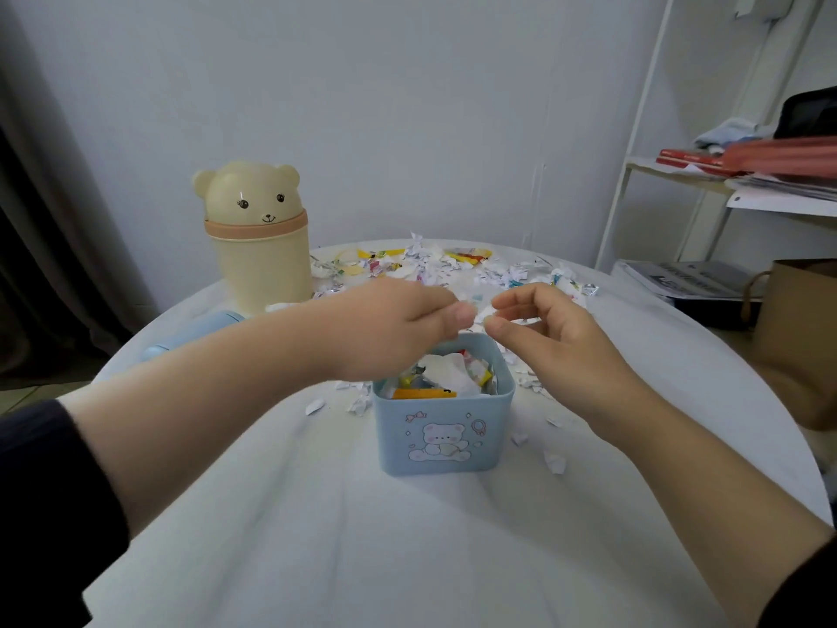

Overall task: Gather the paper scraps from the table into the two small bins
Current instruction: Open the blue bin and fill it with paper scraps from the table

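A small white paper scrap (483, 314) sits at frame centre, pinched between the two hands directly above the far rim of the blue bin (441, 428), so the drop, I judge, is nearly straight down into a bin already heaped. The left hand (389, 326) has its fingers pressed together on the scrap's left edge, while the right hand (543, 337) curls loosely, thumb and forefinger nipping the other edge. Most remaining scraps (435, 262) lie beyond, toward upper centre, beside the cream bear bin (260, 265) (lid on).
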